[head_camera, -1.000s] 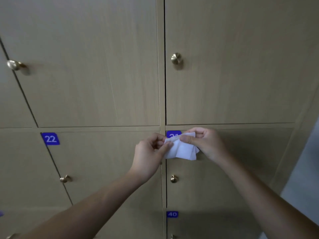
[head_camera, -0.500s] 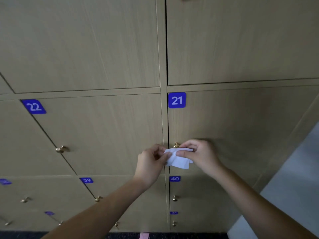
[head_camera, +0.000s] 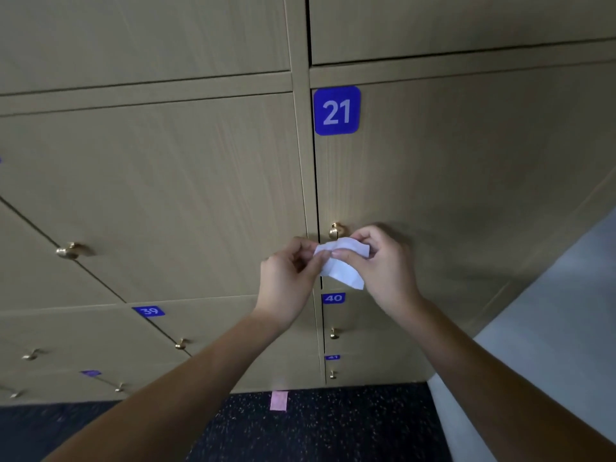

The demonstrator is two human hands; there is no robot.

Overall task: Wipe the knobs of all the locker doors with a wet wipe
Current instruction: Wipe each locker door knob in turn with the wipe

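- The left hand (head_camera: 287, 282) is pinching the left edge of the white wet wipe (head_camera: 341, 261), thumb and forefinger pressed together on it and the other fingers curling in behind.
- The right hand (head_camera: 383, 263) is pinching the wipe's upper right part, its thumb lying across the front of the wipe and its fingers curling over the top edge.
- The wipe is stretching between the two hands, creased, with a loose corner hanging down below the right hand's thumb.
- Both hands are hovering in front of the locker door carrying the blue number plate 21 (head_camera: 336, 110), which is sitting well above them.
- The brass knob of door 21 (head_camera: 336, 230) is showing just above the wipe, between the two hands and a little behind them; whether the wipe is touching it cannot be told.
- To the left of the left hand, well apart, another brass knob (head_camera: 70, 251) is sticking out of the neighbouring door.
- Below the hands, the plate 40 (head_camera: 333, 298) is peeking out just under the hanging corner of the wipe, with that door's knob (head_camera: 333, 334) further down.
- Below and left of the left hand, the plate 39 (head_camera: 148, 311) is marking another door, its knob (head_camera: 180, 344) sitting lower right of it.
- Further below the hands, a pink strip of tape (head_camera: 278, 400) is lying on the dark speckled floor (head_camera: 316, 428) at the foot of the lockers.
- A pale wall (head_camera: 550, 328) is running along to the right of the right forearm.
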